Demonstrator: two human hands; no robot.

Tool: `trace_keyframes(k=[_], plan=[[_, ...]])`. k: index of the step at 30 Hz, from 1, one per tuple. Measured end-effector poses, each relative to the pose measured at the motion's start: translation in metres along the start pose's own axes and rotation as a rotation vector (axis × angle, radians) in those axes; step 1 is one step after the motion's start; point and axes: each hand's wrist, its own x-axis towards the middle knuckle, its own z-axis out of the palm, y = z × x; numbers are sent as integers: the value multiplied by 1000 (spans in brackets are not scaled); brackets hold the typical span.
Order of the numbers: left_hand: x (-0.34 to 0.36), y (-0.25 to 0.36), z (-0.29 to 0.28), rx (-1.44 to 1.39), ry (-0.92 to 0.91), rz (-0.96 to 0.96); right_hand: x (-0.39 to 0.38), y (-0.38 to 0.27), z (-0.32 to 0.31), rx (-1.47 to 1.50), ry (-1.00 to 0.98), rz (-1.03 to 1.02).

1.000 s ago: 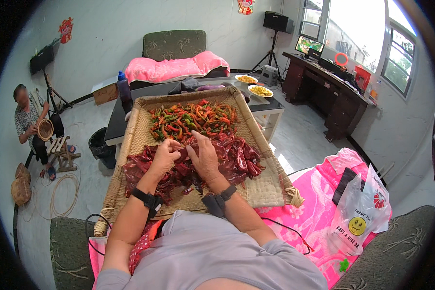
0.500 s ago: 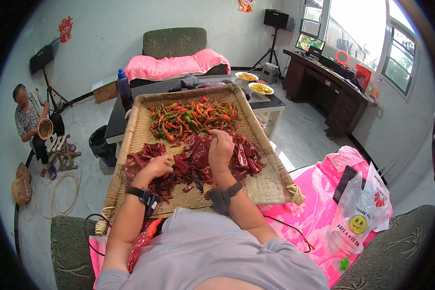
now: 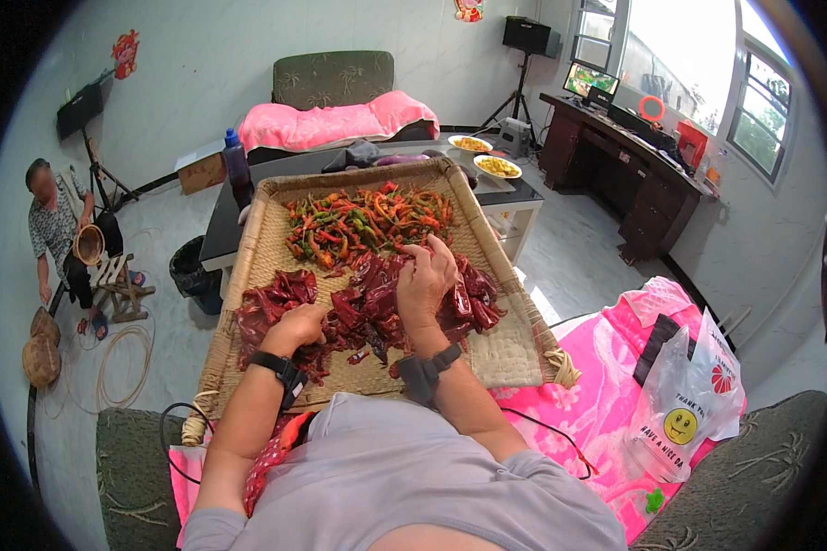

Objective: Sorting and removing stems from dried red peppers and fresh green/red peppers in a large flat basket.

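A rectangular woven tray (image 3: 515, 317) lies in front of me. Wrinkled dark red dried peppers (image 3: 377, 285) cover its near half, and a pile of small red, orange and green chillies (image 3: 363, 220) fills the far part. My left hand (image 3: 299, 328) is down among the dried peppers at the left, its fingertips partly hidden, so a grip cannot be made out. Over the right side of the dark pile is my right hand (image 3: 424, 286), fingers apart near the edge of the small chillies. Nothing shows between them. Both wrists wear black bands.
The tray rests partly on a low table (image 3: 222, 230), with a dark bottle (image 3: 237, 168) and two plates of yellow food (image 3: 497, 167) behind. A seated person (image 3: 60, 220) holds a small basket (image 3: 89, 244) at left. A plastic bag (image 3: 663, 413) lies on pink cloth at right.
My right hand has shifted slightly right and its fingers have spread. My left hand has moved a little down and left. The seated person's one arm has lowered toward the baskets on the floor.
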Motion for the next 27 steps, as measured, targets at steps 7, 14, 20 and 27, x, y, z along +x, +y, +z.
trace_keyframes(k=[7,14,20,27], plan=[[-2,-33,1,-315,169,194,1,0,6,138,77,-158],[-29,-32,-31,-651,145,-41,0,8,7,146,12,-154],[-32,-44,-32,-768,145,7,-4,3,10,182,-18,-170],[-26,-45,-31,-849,215,41,-5,-6,6,347,-78,-182]])
